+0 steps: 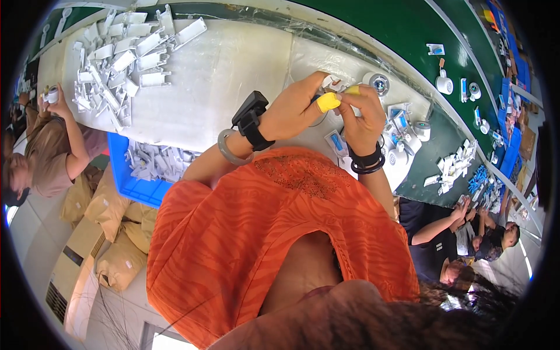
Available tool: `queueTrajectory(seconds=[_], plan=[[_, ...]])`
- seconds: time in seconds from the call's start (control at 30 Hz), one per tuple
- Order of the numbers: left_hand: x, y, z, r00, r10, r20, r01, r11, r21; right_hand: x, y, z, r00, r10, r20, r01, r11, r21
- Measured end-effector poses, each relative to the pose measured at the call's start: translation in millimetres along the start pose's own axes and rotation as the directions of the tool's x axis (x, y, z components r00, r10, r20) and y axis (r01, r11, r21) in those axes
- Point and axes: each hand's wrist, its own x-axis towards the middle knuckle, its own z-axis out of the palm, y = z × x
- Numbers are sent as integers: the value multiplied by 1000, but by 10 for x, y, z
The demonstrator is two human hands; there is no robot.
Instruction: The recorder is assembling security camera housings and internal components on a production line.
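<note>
A small white part point(333, 81) is held at the meeting fingertips of the left hand point(294, 111) and the right hand point(363, 114), beyond the blue bin point(140, 196) and well to its right. Both hands are closed to a narrow pinch; the exact contact of each finger is hidden. Yellow finger covers point(328, 102) are worn.

Caution: the small white part may be dropped if the pinch is loosened, as only a small area appears to be gripped and the covers may slip. It may be cracked if pressure is applied unevenly. The round white device point(380, 84), farther right of the bin and near the right hand, may be knocked if that hand is swung outward. The heap of white brackets point(153, 60), beyond the bin, may be toppled if its loosely crossed pieces are bumped.

Containers: loose white pieces point(160, 160) are contained in the bin. Tan sacks point(121, 265) are placed on the near side of the bin; their contents cannot be seen.
</note>
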Motion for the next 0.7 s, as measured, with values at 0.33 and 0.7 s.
queueTrajectory(seconds=[0.33, 0.7], plan=[[28, -50, -14, 997, 75, -29, -71, 993, 94, 52, 25, -10, 998, -65, 16, 65, 998, -17], [53, -11, 13, 999, 28, -44, -23, 992, 123, -59, 30, 15, 997, -71, -4, 70, 992, -104]])
